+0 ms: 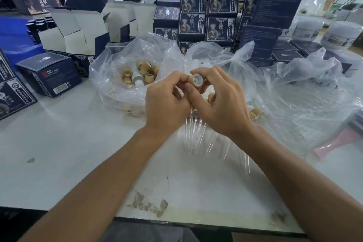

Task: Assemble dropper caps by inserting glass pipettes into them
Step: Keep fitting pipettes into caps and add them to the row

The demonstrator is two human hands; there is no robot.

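My right hand (220,104) pinches a tan dropper cap (194,80) with a white inner lining, its open end turned toward me. My left hand (167,102) has curled fingers whose tips meet the cap's left side. No pipette is plainly visible between the fingers. Several clear glass pipettes (198,137) lie on the white table (68,143) under my wrists, some with caps on them (255,114). A clear plastic bag (110,84) at the left holds several loose tan caps (145,73) and a white bottle (136,77).
Crumpled clear plastic bags (294,94) spread to the right. Dark blue printed boxes (208,15) are stacked behind, open boxes (78,31) at back left, one box (49,74) lying at left. White jars (341,35) stand far right. A pink object (332,143) lies at right.
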